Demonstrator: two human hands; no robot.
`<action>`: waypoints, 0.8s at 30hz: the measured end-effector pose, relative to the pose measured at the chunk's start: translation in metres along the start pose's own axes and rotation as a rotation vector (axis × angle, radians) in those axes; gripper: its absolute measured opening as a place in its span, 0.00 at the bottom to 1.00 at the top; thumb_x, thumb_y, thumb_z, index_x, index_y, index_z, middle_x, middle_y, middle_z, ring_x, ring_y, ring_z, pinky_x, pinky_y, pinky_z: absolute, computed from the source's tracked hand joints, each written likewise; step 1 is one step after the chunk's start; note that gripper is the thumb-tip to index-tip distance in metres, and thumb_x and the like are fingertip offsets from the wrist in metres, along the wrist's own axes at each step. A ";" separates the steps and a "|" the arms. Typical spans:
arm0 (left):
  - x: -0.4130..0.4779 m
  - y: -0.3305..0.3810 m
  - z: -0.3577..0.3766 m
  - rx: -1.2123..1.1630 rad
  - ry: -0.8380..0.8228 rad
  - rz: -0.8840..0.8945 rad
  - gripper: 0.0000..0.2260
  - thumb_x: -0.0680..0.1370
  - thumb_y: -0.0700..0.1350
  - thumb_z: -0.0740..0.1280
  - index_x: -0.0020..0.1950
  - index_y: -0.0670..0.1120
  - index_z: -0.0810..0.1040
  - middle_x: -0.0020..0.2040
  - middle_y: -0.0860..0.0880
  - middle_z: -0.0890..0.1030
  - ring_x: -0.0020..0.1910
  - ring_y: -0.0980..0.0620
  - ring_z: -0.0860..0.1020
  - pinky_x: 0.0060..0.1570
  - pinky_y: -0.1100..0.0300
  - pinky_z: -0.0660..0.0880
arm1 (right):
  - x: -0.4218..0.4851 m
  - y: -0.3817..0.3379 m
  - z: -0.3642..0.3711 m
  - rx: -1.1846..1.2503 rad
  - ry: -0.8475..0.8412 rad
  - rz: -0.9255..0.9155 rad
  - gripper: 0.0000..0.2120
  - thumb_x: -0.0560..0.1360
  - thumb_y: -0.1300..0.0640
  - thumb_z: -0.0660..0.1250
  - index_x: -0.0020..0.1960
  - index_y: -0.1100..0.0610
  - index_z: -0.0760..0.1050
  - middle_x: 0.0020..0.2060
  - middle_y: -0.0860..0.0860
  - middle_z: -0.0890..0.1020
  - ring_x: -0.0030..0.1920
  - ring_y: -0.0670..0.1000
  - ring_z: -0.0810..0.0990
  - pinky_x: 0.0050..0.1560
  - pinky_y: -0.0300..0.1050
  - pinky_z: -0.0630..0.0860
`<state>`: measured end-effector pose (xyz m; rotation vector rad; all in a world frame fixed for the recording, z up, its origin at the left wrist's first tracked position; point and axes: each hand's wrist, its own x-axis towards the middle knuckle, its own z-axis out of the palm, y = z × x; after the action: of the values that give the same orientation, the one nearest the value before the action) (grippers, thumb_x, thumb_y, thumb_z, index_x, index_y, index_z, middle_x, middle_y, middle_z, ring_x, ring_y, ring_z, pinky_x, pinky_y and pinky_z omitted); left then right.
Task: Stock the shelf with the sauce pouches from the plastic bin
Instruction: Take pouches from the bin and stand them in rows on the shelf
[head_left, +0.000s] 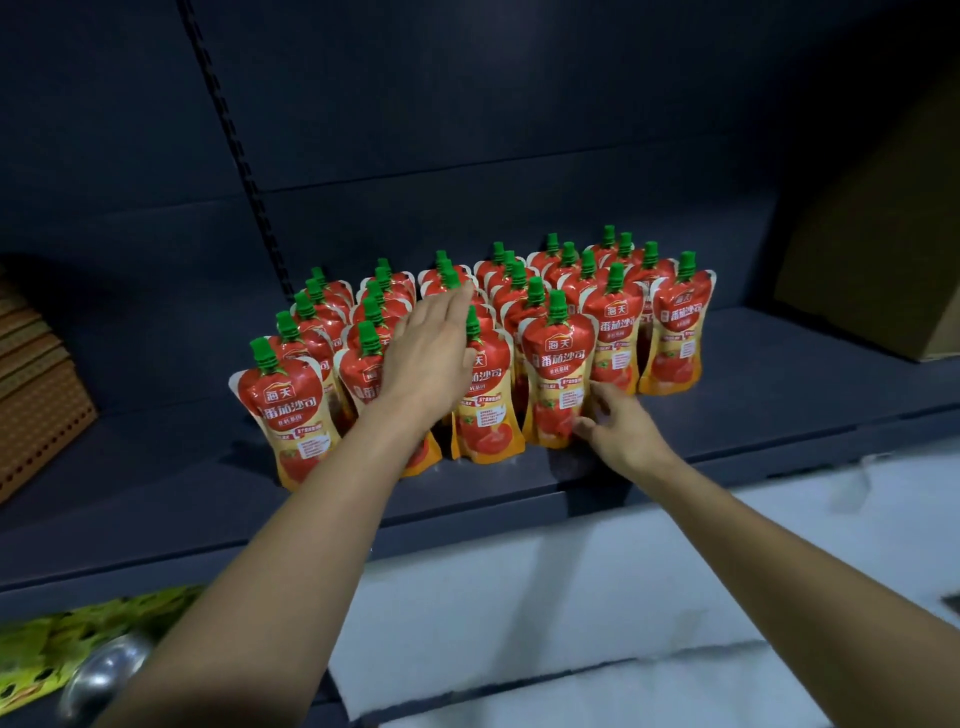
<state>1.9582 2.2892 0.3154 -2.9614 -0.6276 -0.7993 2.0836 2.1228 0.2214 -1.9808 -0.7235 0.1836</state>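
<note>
**Stock position.** The sauce pouches (615, 332) stand upright on the shelf (156, 467) in columns running front to back. Their labels face outward and their green caps point up. This keeps the product readable and lets each pouch lean on its neighbours. The plastic bin cannot be identified in this view.

**Left hand.** The left hand (431, 358) is wide, palm down, with its fingers (457, 304) straight. It reaches over a middle column and holds nothing. Judged purpose: to steady the soft pouches so the column does not topple.

**Right hand.** The right hand (623, 431) sits at the lower right edge of a front pouch (558, 374). Its fingers are loosely curled beside the pouch base. Whether it pinches the pouch or only touches it cannot be determined.

**Stage.** Most of the block appears filled, and the work looks like squaring up the front row.

**Caution.** The pouches are narrow at the base, so a sideways push may knock over several at once.

**Surroundings.** A cardboard box (883, 260) stands on the shelf well to the right.
</note>
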 end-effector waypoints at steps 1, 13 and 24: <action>-0.006 -0.001 0.002 0.006 0.050 0.029 0.33 0.80 0.46 0.65 0.80 0.48 0.51 0.79 0.47 0.58 0.78 0.48 0.55 0.76 0.51 0.52 | -0.009 -0.001 0.001 -0.020 0.025 -0.024 0.22 0.76 0.60 0.67 0.69 0.57 0.69 0.65 0.52 0.75 0.67 0.54 0.71 0.65 0.49 0.68; -0.147 0.060 0.063 -0.433 0.064 0.165 0.25 0.77 0.49 0.67 0.73 0.48 0.69 0.69 0.49 0.74 0.67 0.47 0.71 0.66 0.52 0.67 | -0.153 0.068 -0.004 -0.315 0.300 0.035 0.21 0.77 0.55 0.65 0.69 0.53 0.69 0.69 0.50 0.70 0.69 0.53 0.67 0.67 0.52 0.66; -0.271 0.192 0.130 -0.597 -0.560 0.166 0.21 0.80 0.57 0.61 0.72 0.55 0.66 0.65 0.58 0.75 0.62 0.57 0.75 0.61 0.57 0.72 | -0.342 0.156 -0.067 -0.206 0.426 0.317 0.18 0.78 0.55 0.64 0.67 0.52 0.70 0.61 0.47 0.75 0.54 0.43 0.74 0.53 0.33 0.69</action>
<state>1.8799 2.0253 0.0883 -3.7534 -0.1357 -0.1329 1.8977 1.8274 0.0657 -2.2247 -0.1564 -0.1300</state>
